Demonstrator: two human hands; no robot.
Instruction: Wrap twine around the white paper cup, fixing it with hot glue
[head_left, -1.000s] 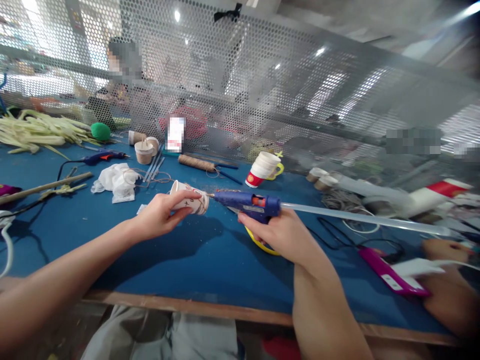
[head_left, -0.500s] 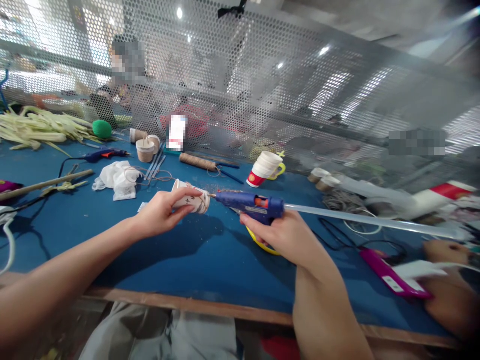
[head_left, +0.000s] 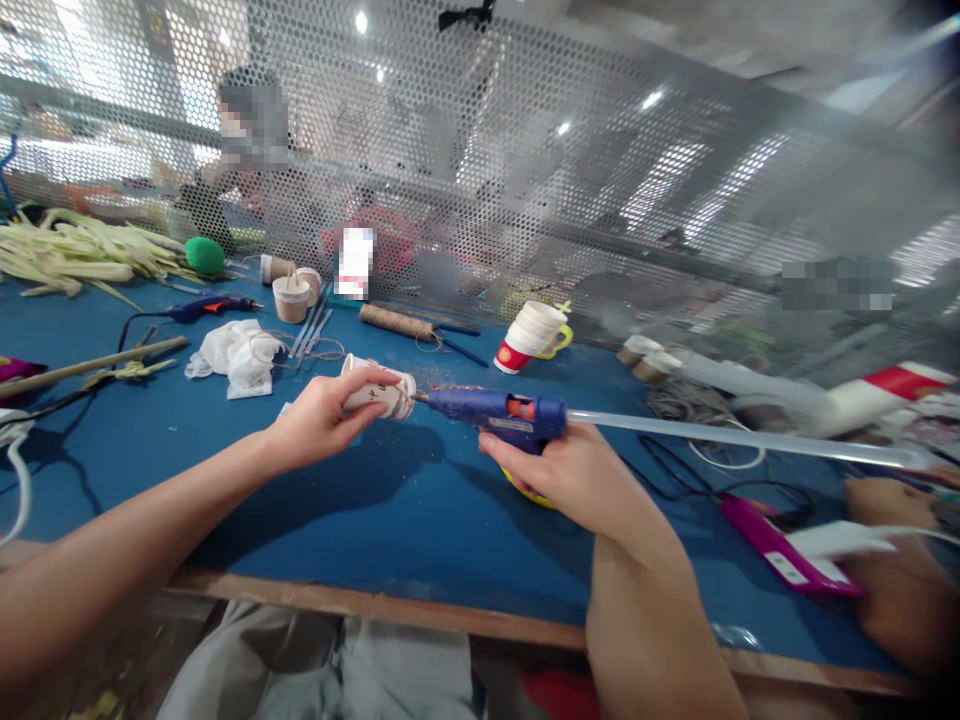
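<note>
Now left hand point(head_left: 324, 412) closed round paper cup point(head_left: 391, 393), its writing point(head_left: 375, 393) illegible; right hand point(head_left: 574, 468) closed round glue gun point(head_left: 484, 408)

One head-worn view; faces forward, downward; near the table point(head_left: 450, 540)

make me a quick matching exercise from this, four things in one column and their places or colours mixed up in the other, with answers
1. twine roll
2. single white cup
3. cup stack
4. held glue gun

A. in the left hand
B. blue, in the right hand
C. brown
D. red and white, on the table

Pairs: 1-C, 2-A, 3-D, 4-B
</note>
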